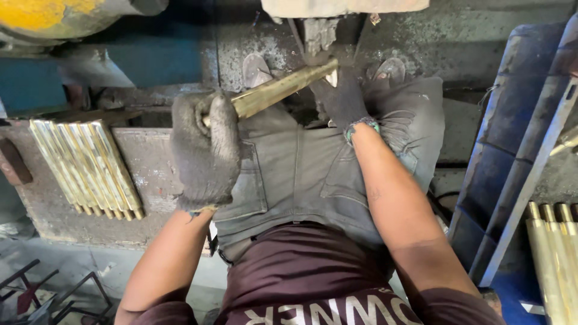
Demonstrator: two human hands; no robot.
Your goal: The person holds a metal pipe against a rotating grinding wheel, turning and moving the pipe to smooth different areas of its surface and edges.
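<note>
Both forearms reach down and forward. Gloved left hand (206, 147) is wrapped tight around the near end of a brass rod (283, 89), which slants up and rightward to the gloved right hand (344, 99), seemingly pinching its far end. Finished rods (87, 165) lie left of it on the desk (150, 156).

A row of brass-coloured rods (87, 168) lies side by side on a worn grey metal slab (150, 174) at the left of the frame. A yellow and grey machine housing (54, 15) occupies the upper left corner. More brass-coloured rods (551, 259) stand at the lower right edge, beside a blue metal frame (512, 138). Dark metal brackets (36, 289) lie on the floor at the lower left.
</note>
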